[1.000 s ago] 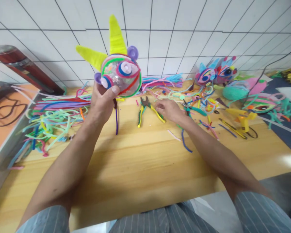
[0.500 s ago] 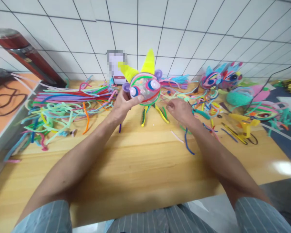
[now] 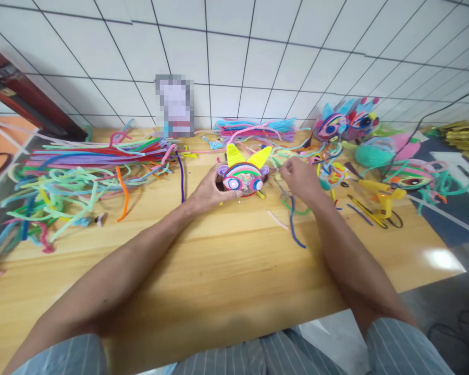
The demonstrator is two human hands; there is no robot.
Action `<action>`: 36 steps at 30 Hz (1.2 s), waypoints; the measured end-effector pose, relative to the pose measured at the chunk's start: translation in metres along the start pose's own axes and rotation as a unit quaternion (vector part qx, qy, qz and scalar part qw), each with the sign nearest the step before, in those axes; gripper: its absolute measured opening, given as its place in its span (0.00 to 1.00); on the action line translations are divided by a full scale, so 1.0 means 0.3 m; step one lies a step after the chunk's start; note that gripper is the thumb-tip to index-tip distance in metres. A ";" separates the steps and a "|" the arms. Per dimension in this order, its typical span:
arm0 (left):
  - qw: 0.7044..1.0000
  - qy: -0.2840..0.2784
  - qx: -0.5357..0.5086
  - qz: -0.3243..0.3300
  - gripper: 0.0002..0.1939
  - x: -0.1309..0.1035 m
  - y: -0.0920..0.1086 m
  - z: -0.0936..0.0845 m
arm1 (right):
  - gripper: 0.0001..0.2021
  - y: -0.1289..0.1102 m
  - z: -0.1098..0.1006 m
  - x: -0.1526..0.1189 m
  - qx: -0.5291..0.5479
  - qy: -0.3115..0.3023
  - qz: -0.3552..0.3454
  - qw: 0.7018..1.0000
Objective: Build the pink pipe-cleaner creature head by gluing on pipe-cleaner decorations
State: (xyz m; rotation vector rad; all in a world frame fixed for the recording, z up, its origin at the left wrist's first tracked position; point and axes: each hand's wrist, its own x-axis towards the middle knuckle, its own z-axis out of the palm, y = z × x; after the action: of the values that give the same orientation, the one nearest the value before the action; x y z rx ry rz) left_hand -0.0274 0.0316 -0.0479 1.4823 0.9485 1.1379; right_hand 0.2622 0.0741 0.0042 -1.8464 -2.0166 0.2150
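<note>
My left hand is closed around the left side of a round pipe-cleaner craft head. The head has two pointed yellow ears, purple curls at its sides and pink-and-blue disc eyes, and is held low over the table. To its right, my right hand has its fingers pinched together; what they hold, if anything, is too small to make out. Just below those fingers, a blue pipe cleaner and a short pale pink piece lie on the wood. Yellow handle tips poke out from behind the head.
Bundled pipe cleaners and a loose tangle fill the left. Another bundle lies at the back. On the right are finished craft heads, a teal ball and a yellow glue gun. A tiled wall stands behind.
My left hand has lowered the craft head toward the table and tilted it, so it now covers most of the pliers. My right hand stays pinched to its right. The view has shifted slightly.
</note>
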 end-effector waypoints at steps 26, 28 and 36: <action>0.999 0.038 0.024 -0.005 0.38 0.004 -0.027 -0.030 | 0.10 0.021 -0.063 -0.100 0.083 0.033 -0.070 0.993; 0.999 0.041 0.026 0.002 0.39 0.005 -0.032 -0.033 | 0.11 0.070 -0.099 -0.143 0.088 0.073 -0.058 0.992; 0.997 0.044 0.055 0.034 0.41 0.018 -0.047 -0.040 | 0.07 0.196 -0.160 -0.404 0.157 0.092 -0.028 0.983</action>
State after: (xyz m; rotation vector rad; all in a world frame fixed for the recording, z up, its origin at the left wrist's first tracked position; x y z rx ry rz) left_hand -0.0377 0.0424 -0.0600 1.5742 1.0421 1.2245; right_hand 0.3410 -0.0453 0.0038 -1.5527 -1.7901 0.3147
